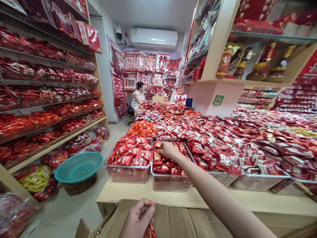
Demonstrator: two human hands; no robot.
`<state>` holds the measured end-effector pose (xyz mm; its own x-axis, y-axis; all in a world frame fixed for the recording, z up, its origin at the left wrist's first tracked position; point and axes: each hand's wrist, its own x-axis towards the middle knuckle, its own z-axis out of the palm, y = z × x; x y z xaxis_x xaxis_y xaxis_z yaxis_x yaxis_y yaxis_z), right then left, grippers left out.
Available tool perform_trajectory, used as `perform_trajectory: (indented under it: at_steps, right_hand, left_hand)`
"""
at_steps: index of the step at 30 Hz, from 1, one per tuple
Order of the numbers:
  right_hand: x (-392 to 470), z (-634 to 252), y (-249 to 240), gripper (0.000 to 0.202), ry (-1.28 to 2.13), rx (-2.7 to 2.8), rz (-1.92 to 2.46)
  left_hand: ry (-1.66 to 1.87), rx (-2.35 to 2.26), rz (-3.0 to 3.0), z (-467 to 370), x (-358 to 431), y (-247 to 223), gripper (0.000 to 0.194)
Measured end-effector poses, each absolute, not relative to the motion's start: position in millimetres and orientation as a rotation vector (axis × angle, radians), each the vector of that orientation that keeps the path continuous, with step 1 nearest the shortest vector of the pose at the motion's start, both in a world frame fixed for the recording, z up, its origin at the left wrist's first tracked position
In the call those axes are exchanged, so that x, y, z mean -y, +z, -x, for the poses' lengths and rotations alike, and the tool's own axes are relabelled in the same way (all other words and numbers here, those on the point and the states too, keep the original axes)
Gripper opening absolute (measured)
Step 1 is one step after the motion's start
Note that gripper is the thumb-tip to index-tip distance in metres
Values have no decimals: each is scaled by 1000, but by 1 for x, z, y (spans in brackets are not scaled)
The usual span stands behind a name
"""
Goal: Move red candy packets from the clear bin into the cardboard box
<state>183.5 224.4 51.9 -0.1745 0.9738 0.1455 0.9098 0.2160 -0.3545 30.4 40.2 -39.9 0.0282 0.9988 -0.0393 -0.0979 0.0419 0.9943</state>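
Note:
My left hand (140, 218) is closed at the bottom, above a cardboard box (178, 219). A small red packet (150, 230) with gold print hangs from its pinched fingers, partly cut off by the frame edge. Stretched forward, my right hand (169, 150) reaches into a clear plastic bin (170, 183) of red and gold packets (162, 168). Its fingers are bent together at the packets' surface; what they pinch is hidden. Just left of it stands another clear bin (128, 175) heaped with red packets (128, 153).
More packet-filled bins (260, 183) line the pale counter (119, 195) to the right. A teal basin (79, 167) stands on a basket at left, near shelves (54, 99) of red packets. A person (138, 98) sits at the back below an air conditioner (153, 39).

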Motion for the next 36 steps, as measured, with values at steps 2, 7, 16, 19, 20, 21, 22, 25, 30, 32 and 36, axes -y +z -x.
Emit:
perform_trajectory:
  at_steps: [2,7,16,19,20,21,22,25,30,32,36]
  right_hand:
    - [-223,-186,49,19,231,2131,1731]
    - [-198,-198,57,18,155,2106,1632]
    - [-140,-216,42,15,392,2266,1403]
    - [-142,-220,39,17,504,2348,1413]
    - [-144,-221,38,17,498,2365,1418]
    - [-145,-220,38,18,477,2375,1420]
    - [-147,-220,38,19,453,2377,1419]
    - [-151,-216,36,19,394,2373,1416]
    - [-149,-215,36,17,395,2386,1369]
    - [-137,-216,40,18,340,2307,1375]
    - [-90,-209,35,23,431,2055,1340]
  left_hand:
    - [1193,-1127,-1135,-30,-41,-41,31]
    - [1105,-1116,-1194,-25,-43,-44,23]
    - [1125,-1167,-1188,-23,-39,-35,18]
    - [1117,-1159,-1172,-24,-38,-30,17]
    - [1120,-1157,-1168,-24,-38,-29,16]
    - [1128,-1158,-1167,-24,-38,-29,17]
    - [1136,-1160,-1169,-24,-38,-30,17]
    - [1139,-1171,-1164,-23,-38,-33,18]
    - [1179,-1216,-1071,-21,-42,-39,22]
    - [1253,-1258,-1039,-20,-45,-40,23]
    - [1378,-1318,-1059,-20,-47,-41,19]
